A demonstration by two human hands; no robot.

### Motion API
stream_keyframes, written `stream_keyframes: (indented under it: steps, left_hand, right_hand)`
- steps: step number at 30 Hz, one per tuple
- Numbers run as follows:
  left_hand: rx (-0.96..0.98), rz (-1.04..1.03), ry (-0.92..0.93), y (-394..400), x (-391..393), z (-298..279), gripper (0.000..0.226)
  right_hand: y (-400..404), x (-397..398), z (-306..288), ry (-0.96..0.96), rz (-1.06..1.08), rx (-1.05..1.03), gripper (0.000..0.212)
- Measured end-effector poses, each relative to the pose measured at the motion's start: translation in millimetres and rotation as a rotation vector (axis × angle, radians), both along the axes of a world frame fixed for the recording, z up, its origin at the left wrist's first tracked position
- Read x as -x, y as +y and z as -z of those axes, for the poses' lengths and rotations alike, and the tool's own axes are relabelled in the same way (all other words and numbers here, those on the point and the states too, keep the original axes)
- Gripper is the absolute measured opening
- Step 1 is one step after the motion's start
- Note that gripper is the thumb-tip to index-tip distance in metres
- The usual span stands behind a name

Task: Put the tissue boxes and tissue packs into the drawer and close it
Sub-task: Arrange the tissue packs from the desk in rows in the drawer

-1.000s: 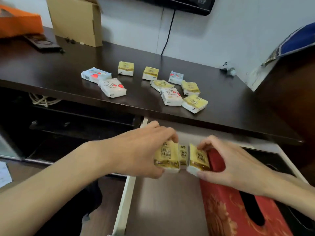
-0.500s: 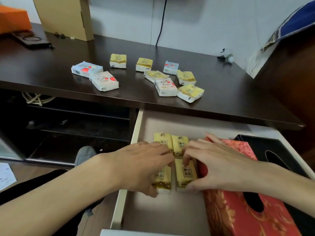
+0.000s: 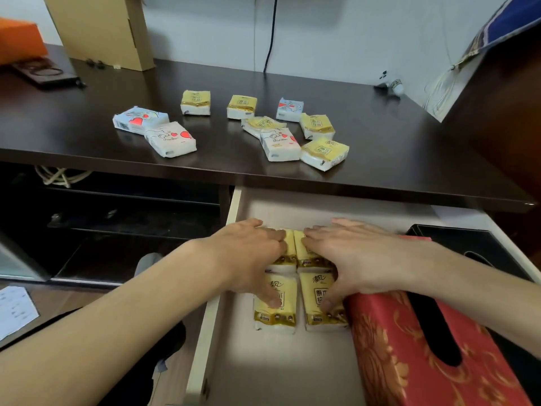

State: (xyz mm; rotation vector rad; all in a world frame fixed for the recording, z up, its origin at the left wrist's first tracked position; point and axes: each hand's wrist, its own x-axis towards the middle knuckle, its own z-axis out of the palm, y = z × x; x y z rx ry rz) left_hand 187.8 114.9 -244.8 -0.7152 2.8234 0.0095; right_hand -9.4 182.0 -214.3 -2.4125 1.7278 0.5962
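Observation:
The drawer [image 3: 278, 370] stands open below the dark desk [image 3: 87, 136]. Inside lie several yellow tissue packs in a two-by-two block: two front ones [image 3: 276, 316] and two back ones [image 3: 292, 250]. My left hand [image 3: 248, 253] lies flat on the left pair and my right hand [image 3: 351, 256] flat on the right pair, fingers spread, pressing down. A red patterned tissue box [image 3: 409, 347] sits to their right in the drawer, a black tissue box [image 3: 468, 241] beyond it. Several more packs lie on the desk, yellow ones [image 3: 195, 102] and white heart-printed ones [image 3: 171, 139].
A cardboard box [image 3: 102, 27] and an orange item [image 3: 17, 39] stand at the desk's back left, with a dark flat device [image 3: 46, 74] beside them. A black cable [image 3: 270, 33] hangs down the wall. Open dark shelves [image 3: 117, 215] lie left of the drawer.
Both hands brought yellow packs down into the drawer, set them in front of the back pair, then slid forward and flattened over the block.

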Motion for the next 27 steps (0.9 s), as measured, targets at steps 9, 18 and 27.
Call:
stream_keyframes:
  steps: [9,18,27]
  left_hand:
    - [-0.009,-0.032,0.019,-0.3,3.8,4.6,0.075]
    - [0.022,-0.019,0.056,3.0,5.7,0.6,0.078]
    - [0.006,-0.079,0.237,8.7,2.8,-20.8,0.054]
  right_hand:
    - [-0.5,-0.3,7.2,0.048,-0.041,0.04,0.096]
    - [-1.1,-0.9,6.9,0.007,-0.04,0.045,0.089]
    - [0.5,5.5,-25.5,-0.373,0.188,0.289,0.052]
